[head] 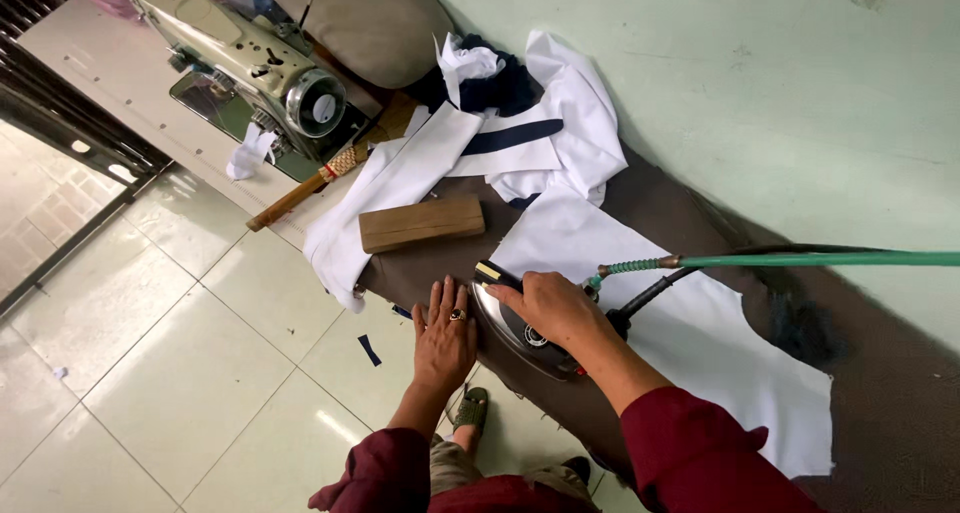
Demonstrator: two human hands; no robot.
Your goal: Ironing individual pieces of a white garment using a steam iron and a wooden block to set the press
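Pressing on a brown board [880, 413], right hand [548, 308] grips iron [520, 331]; left hand [444, 341] lies flat.

One iron [520, 323], perhaps four cloth pieces [690, 343]

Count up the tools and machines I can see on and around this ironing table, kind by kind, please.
Irons: 1, the steam iron under the right hand
Sewing machines: 1, the cream sewing machine
Wooden blocks: 1, the wooden block
Sticks: 1, the stick with a woven band
Hoses: 1, the green hose
Total: 5
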